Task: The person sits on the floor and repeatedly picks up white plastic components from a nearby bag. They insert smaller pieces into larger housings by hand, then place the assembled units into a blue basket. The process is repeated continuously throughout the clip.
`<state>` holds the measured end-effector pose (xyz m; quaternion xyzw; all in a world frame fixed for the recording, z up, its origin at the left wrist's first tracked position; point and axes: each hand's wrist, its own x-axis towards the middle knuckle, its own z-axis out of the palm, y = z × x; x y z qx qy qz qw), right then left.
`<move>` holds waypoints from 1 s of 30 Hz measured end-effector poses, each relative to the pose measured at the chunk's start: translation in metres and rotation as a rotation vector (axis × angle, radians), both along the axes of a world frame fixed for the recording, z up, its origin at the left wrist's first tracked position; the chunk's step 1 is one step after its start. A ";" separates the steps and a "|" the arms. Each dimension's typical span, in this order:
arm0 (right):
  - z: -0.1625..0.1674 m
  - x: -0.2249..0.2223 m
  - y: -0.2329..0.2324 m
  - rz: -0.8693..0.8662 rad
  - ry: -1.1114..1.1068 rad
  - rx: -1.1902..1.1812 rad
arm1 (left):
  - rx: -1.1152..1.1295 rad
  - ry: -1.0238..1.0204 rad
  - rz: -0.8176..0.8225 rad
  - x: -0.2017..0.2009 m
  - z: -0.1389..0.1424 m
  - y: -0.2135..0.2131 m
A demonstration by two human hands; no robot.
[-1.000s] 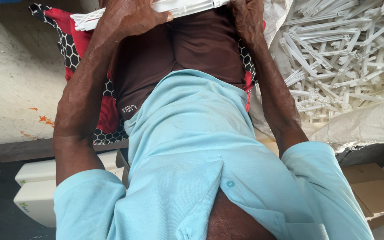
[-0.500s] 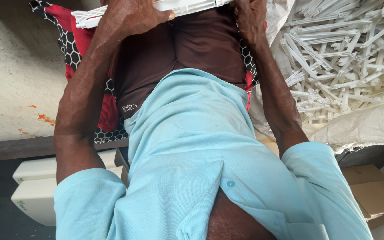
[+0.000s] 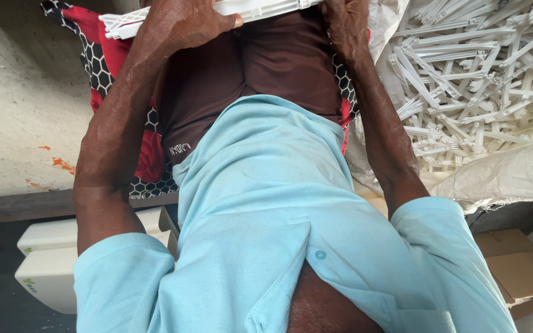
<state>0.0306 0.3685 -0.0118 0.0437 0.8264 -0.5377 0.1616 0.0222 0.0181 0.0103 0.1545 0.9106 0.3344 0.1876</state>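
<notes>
1. Far left: grey concrete floor [image 3: 13, 117] w/ a few orange flecks. A dark ledge [image 3: 26, 206] runs along its lower edge.
2. Bottom left: two cream plastic casings [image 3: 50, 265], stacked, one just above the other, on dark ground.
3. Cushion [image 3: 109, 58], red w/ black-and-white hex pattern, under the person's lap; it shows on both sides of the brown shorts [image 3: 266, 74].
4. Left hand [image 3: 183, 21]: top of view, fingers curled over and closed on a white plastic frame [image 3: 242, 9]. Thumb tip rests on the frame's lower edge. Forearm runs down to a light-blue sleeve.
5. Frame: flat, ribbed, white; held across the lap betw. both hands at the very top edge. Its left end sticks out past the left hand, over the cushion. Upper part is cut off by the view, so full shape can't be told.
6. Centre: light-blue shirt [image 3: 266, 216] w/ one button, hanging over the shorts.
7. Right hand [image 3: 343, 24]: on the frame's right end, back of hand to the camera. Fingers are out of view at the top; seems closed on the frame, grip itself can't be seen.
8. Right: big heap of white plastic strips [image 3: 470, 80], tangled, lying in an open pale sack [image 3: 513, 172], just beside the right forearm.
9. Bottom right: brown cardboard box [image 3: 525, 265], below the sack.
</notes>
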 end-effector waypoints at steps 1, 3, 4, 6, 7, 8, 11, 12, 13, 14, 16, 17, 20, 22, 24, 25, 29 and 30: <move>0.004 0.003 0.002 0.074 0.151 -0.038 | -0.022 -0.010 0.014 0.000 -0.002 0.000; 0.009 0.007 0.004 0.144 0.235 -0.083 | -0.041 -0.092 0.015 0.002 -0.006 0.001; 0.010 0.010 0.005 0.133 0.169 -0.087 | -0.051 -0.134 0.012 0.003 -0.008 0.001; 0.008 0.011 0.006 0.144 0.207 -0.045 | -0.044 -0.135 -0.008 0.004 -0.010 0.000; 0.004 0.010 0.005 0.170 0.312 -0.002 | -0.042 -0.132 -0.016 0.003 -0.010 0.000; 0.000 0.008 0.004 0.197 0.419 0.041 | -0.022 -0.100 -0.009 0.003 -0.009 0.000; -0.008 0.001 -0.001 0.023 0.006 0.124 | 0.028 -0.032 0.015 0.003 -0.004 0.000; -0.008 0.000 -0.002 0.000 -0.001 0.106 | 0.036 -0.032 0.021 0.003 -0.002 0.000; -0.006 0.000 -0.002 -0.024 -0.011 0.089 | 0.045 -0.034 0.027 0.003 0.000 0.000; -0.003 0.000 -0.002 -0.048 -0.020 0.073 | 0.042 -0.060 0.034 0.003 0.001 0.001; 0.006 0.005 0.001 0.094 0.267 0.030 | 0.031 -0.117 0.052 0.004 0.002 0.001; 0.010 0.009 0.003 0.167 0.407 0.006 | 0.017 -0.128 0.044 0.004 0.001 0.001; 0.012 0.014 0.008 0.122 0.121 -0.011 | 0.005 -0.121 0.009 0.005 -0.001 0.002; 0.004 0.010 0.007 0.139 0.273 0.157 | 0.033 -0.051 0.000 0.005 -0.003 0.001; -0.006 0.004 0.004 0.114 0.250 0.189 | 0.041 -0.021 0.002 0.006 -0.004 0.001; -0.009 0.002 0.002 0.081 0.152 0.137 | 0.044 -0.006 0.006 0.006 -0.005 0.001; -0.006 0.000 0.001 0.003 0.064 0.122 | 0.033 -0.027 -0.008 0.006 -0.007 0.001; -0.002 0.002 0.002 0.032 0.090 0.078 | 0.045 -0.003 -0.008 0.006 -0.008 0.001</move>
